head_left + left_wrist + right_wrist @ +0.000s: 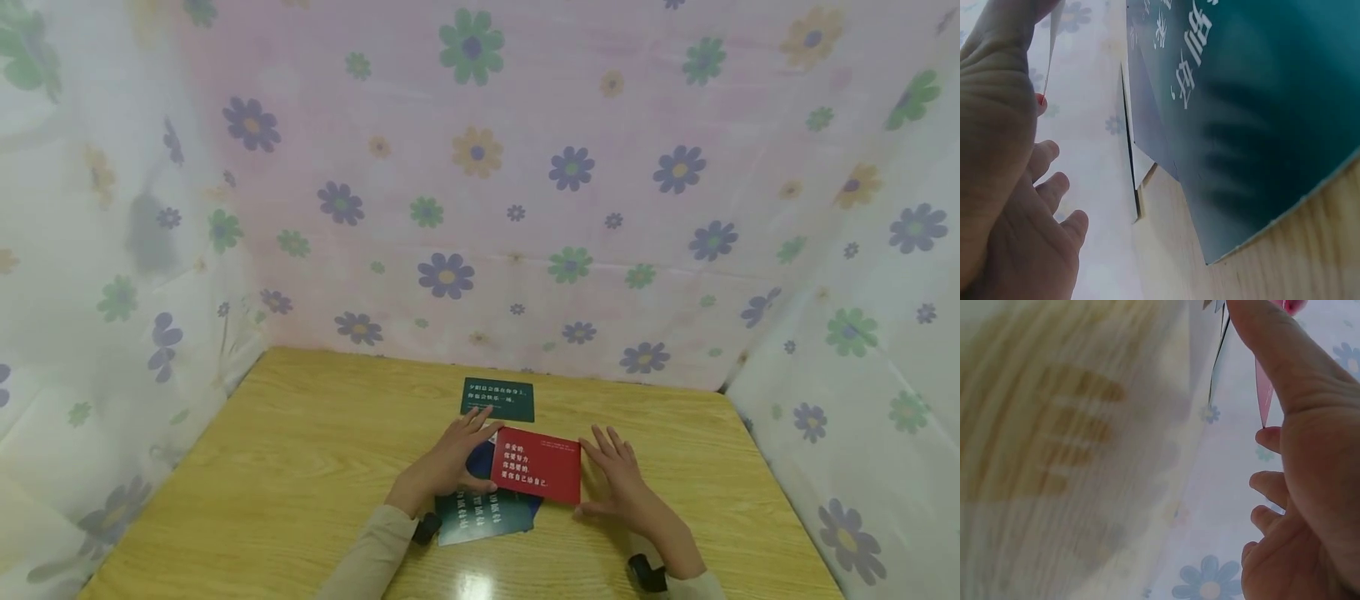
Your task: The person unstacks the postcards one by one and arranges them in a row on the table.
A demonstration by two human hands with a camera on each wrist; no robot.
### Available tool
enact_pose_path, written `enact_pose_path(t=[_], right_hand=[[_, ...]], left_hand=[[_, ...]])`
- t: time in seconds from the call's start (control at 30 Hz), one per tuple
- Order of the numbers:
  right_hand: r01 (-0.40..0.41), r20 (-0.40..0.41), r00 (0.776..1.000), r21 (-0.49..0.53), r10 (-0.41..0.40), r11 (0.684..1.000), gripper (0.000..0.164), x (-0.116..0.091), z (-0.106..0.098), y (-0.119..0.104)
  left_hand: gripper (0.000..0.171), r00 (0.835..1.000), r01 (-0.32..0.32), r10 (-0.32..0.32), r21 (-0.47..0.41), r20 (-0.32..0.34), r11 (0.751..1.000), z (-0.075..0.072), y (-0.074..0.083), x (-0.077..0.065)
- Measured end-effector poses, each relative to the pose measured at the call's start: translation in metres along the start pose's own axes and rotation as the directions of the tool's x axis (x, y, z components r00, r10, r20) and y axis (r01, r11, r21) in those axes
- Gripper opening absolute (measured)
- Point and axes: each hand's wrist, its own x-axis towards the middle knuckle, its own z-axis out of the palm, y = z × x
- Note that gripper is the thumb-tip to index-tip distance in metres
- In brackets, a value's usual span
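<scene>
A red card (537,465) with white lettering is held up over a small pile of cards. My left hand (450,457) pinches its left edge between thumb and index finger, the other fingers spread. Along the right edge, the thumb and index finger of my right hand (619,483) hold the same card; its thin pink side (1264,394) shows in the right wrist view. Beneath it lie a green card (480,518) with white writing and a dark blue card (480,461), partly covered. Another dark green card (497,398) lies just beyond the left fingertips.
The wooden table (322,467) extends to both sides of the cards. Flower-printed cloth (517,217) hangs at the back and on both sides. A dark band (647,573) is strapped on the right wrist, another (427,528) on the left.
</scene>
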Motion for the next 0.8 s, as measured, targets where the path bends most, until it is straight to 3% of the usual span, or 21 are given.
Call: enact_pose_path(t=[0.3,0.57,0.8], right_hand=[[0.021,-0.033,0.999,0.000,-0.021,1.000,0.103,0.006,-0.005,0.007],[-0.011,-0.007,1.000,-0.006,0.010,1.000,0.100,0.015,-0.012,0.023],[-0.013,0.001,1.000,-0.049,0.013,0.999,0.099,0.027,-0.016,0.041]], left_hand=[[0.095,1.000,0.003,-0.002,0.024,-0.018,1.000,0.006,-0.002,0.012],[0.096,1.000,-0.004,0.005,0.053,-0.007,0.999,0.007,-0.003,0.034],[0.097,1.000,-0.007,0.007,0.137,-0.003,0.991,0.011,-0.010,0.056]])
